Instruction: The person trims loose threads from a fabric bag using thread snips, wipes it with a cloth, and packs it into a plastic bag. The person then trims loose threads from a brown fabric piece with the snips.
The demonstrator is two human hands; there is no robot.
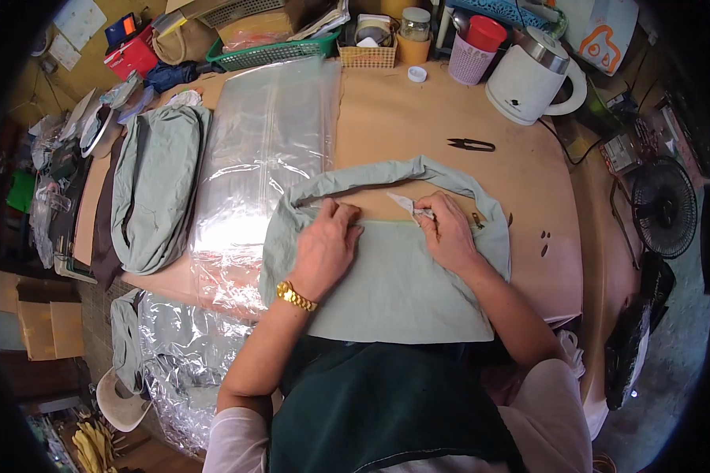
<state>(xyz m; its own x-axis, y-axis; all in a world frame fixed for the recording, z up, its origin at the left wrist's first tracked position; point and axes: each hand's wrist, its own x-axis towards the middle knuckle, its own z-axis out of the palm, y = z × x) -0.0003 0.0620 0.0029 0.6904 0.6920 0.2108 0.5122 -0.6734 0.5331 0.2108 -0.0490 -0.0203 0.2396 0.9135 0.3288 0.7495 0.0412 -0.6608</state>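
Note:
A grey-green fabric shoulder bag (394,292) lies flat in front of me, its strap looped away from my body. My left hand (327,244), with a gold watch on the wrist, has its fingers curled onto the bag's top edge at the left end of the opening. A crumpled white scrap of cloth or tissue (402,202) is pinched in my right hand (450,235), just above the same edge. A zip pull (476,221) shows beside that hand, at the right end of the opening. My fingertips partly hide the edge.
Black thread snips (472,145) lie beyond the bag. Clear plastic sheets (260,150) and a second grey-green fabric piece (162,189) lie to the left. A white kettle (527,79), a pink basket (472,65) and a green basket (272,54) stand at the back; a fan (664,206) is at right.

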